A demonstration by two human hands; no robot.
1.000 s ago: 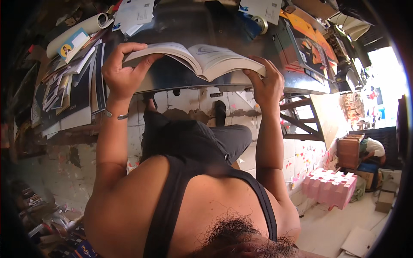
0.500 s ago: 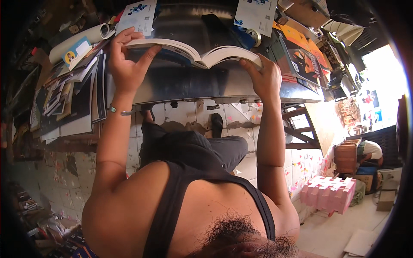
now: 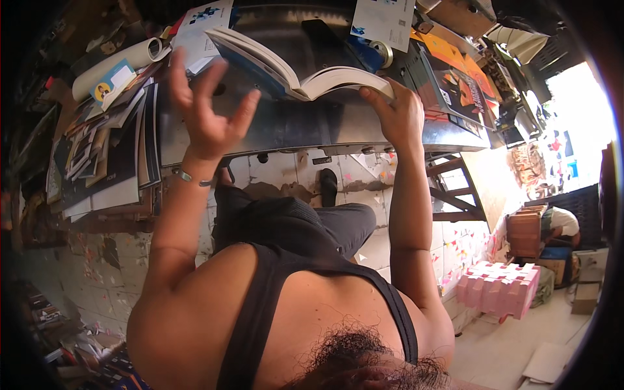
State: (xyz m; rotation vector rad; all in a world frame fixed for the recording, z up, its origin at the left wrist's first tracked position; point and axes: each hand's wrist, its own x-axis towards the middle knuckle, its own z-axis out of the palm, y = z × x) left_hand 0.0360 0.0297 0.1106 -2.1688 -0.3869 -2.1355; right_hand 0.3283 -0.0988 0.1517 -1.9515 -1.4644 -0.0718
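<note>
A thick book with a blue cover [image 3: 338, 81] lies open over the dark metal table [image 3: 286, 130], its spine toward the tabletop. My right hand [image 3: 400, 110] grips the right half by its outer edge, thumb on top of the pages. The left half tilts up with nothing holding its outer edge. Beside it, my left hand [image 3: 211, 114] is off the book, palm partly up, with the fingers spread and slightly blurred. A metal bracelet [image 3: 192, 179] circles my left wrist.
At left stand piles of papers and boards [image 3: 107, 143] and a white paper roll [image 3: 117, 68]. A tape roll [image 3: 383, 54] and a dark phone-like slab [image 3: 322, 39] lie behind the book. Magazines [image 3: 455, 81] are stacked at right; a person [image 3: 562, 224] bends over far right.
My left hand has let go of the book's left edge and drawn back toward me with fingers spread. The book's left half has risen into a steeper tilt. My right hand keeps its grip.
</note>
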